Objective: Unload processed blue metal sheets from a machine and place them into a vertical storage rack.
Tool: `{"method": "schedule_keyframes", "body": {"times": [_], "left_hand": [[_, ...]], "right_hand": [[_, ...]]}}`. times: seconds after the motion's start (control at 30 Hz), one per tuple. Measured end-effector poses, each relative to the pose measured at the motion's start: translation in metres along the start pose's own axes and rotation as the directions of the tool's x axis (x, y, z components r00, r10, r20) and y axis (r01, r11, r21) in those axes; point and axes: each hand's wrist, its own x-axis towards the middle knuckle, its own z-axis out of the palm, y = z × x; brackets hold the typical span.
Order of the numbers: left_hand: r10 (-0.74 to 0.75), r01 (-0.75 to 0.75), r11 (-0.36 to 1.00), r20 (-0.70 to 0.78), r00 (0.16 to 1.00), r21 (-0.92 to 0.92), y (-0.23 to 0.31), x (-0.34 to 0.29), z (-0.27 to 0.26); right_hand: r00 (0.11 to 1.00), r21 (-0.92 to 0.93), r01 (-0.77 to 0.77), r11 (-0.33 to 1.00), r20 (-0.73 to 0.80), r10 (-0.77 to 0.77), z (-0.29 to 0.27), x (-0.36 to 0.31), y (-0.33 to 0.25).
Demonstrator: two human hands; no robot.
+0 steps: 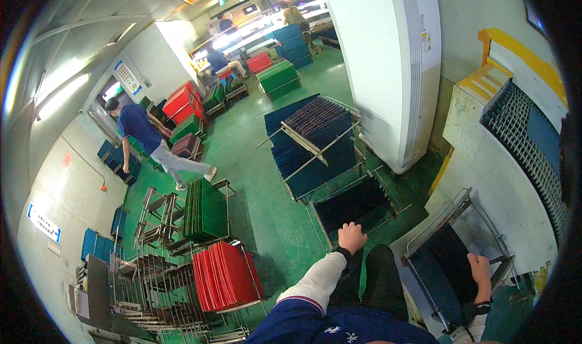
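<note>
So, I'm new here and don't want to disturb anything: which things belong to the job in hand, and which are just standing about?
Job in hand, it seems:
left hand, near the dark boards just ahead
right hand, at the dark boards on the right

Probably just standing about:
near red boards
near green boards
tall white cabinet

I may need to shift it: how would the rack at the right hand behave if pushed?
The rack would probably feel heavy, being densely filled with dark panels. With a metal-looking build, it likely won't flex.
</note>
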Motion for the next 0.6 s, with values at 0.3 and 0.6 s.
{"method": "schedule_keyframes", "body": {"times": [0.3, 0.6], "left_hand": [[0.014, -0.014, 1.0, -0.075, 0.997, -0.002, -0.002, 0.0, 0.007], [0.022, -0.022, 1.0, -0.084, 0.996, 0.009, -0.004, 0.001, 0.011]], "right_hand": [[1.0, 0.019, 0.009, 1.0, -0.013, -0.009, 0.006, 0.003, 0.013], [0.999, 0.012, 0.039, 0.999, -0.031, -0.039, 0.004, 0.002, 0.006]]}}
